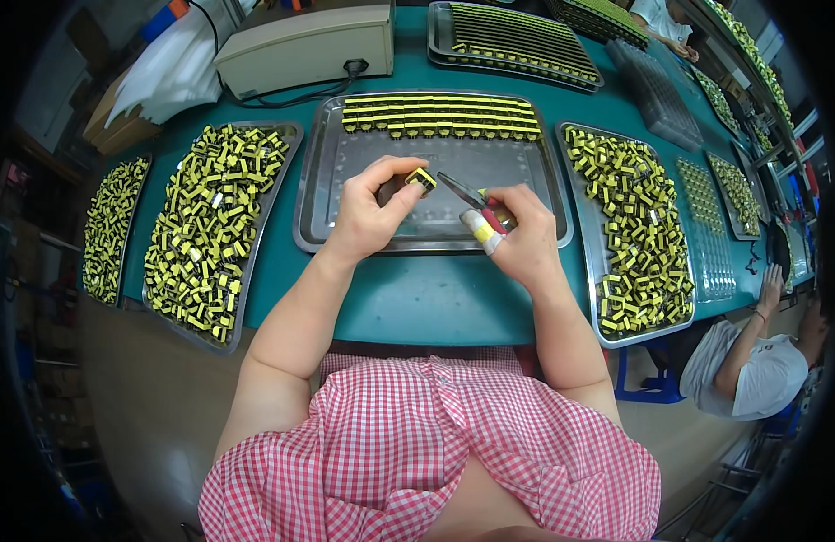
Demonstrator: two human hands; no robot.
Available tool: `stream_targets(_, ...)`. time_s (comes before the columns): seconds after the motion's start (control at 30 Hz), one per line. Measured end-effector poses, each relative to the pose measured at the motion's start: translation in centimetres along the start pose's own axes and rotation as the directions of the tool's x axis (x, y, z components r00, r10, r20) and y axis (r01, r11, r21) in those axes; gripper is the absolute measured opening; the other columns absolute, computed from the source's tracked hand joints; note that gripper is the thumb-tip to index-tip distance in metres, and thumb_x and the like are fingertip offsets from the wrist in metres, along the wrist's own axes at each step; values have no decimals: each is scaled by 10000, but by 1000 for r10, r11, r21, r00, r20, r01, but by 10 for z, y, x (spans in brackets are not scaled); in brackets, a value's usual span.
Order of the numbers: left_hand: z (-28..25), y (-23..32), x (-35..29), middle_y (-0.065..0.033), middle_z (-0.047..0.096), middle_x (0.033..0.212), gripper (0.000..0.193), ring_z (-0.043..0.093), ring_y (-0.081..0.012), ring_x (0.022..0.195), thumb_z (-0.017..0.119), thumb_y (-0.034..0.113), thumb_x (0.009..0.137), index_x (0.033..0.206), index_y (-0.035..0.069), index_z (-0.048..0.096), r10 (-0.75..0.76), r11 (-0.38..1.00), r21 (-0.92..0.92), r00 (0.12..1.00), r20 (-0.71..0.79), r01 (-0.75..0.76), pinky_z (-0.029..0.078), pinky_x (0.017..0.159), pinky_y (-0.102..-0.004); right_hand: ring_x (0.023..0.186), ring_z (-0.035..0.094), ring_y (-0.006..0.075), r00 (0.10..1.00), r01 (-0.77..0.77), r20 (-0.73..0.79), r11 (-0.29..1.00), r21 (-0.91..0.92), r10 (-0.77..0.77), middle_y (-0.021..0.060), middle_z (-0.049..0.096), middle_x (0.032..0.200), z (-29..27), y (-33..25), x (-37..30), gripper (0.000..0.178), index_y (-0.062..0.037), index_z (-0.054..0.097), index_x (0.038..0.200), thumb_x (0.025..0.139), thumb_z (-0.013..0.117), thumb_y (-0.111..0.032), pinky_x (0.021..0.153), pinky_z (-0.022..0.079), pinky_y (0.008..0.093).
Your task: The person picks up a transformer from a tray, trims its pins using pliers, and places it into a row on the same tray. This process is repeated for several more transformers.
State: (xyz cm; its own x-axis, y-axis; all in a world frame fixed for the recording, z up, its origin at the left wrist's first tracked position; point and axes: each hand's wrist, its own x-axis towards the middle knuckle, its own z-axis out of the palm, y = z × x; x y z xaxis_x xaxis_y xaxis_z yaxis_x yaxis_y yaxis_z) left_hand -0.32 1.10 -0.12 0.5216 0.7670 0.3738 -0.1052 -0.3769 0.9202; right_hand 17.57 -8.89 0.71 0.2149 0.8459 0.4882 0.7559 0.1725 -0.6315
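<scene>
- While the left hand (368, 212) pinches a small yellow-and-black block (422, 178) above the metal tray (517, 172), the right hand (526, 233) grips a pointed tool (460, 189), its tips just beside the block.
- Rows of similar blocks (440, 118) line the tray's far side.

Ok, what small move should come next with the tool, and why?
I'd probably ease the pointed tool slightly left, toward the yellow-and-black part, keeping that part steady. The left hand pinches the part above the tray, while the right hand holds the tool with its tip aimed at the part, close beside it.
</scene>
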Motion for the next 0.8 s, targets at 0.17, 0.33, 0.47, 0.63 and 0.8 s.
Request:
stream_targets(0.17,-2,-1,0,-54,559,912,236,570,-99,776,549,20,819,1046,-33,582,17,996,85,1000,21,-18,448,655,-210,655,595,198,1000,7,27,1000,2,-7,89,572,761,1,0,-1,286,-4,611,884,679,755,-144,583,486,285)
stream_targets(0.33,-1,2,0,-58,546,929,223,562,-102,809,551,14,812,1025,-40,589,36,995,92,999,18,-38,448,663,-214,650,596,198,999,19,46,1000,-11,-18,88,571,756,1,0,-1,286,-4,615,884,676,755,-141,574,486,281)
stream_targets(0.47,-1,5,0,-61,551,920,225,534,-95,801,565,14,793,1008,-42,600,53,991,123,998,17,-54,432,672,-213,642,594,196,998,29,51,999,-13,-28,87,571,753,1,0,-1,288,-5,617,887,675,755,-142,571,487,279)
stream_targets(0.63,-1,7,0,-59,558,892,226,510,-91,761,580,24,781,996,-38,610,92,985,143,996,19,-94,404,653,-209,636,592,193,997,43,58,999,-26,-41,86,571,751,1,0,-2,292,-7,620,889,674,757,-150,579,488,281)
stream_targets(0.8,-2,8,0,-58,563,879,224,508,-93,756,585,31,780,992,-36,615,98,984,148,995,22,-100,396,648,-207,634,590,192,997,14,73,1000,-26,-12,86,573,751,1,1,-2,299,-7,624,887,671,762,-162,576,483,280)
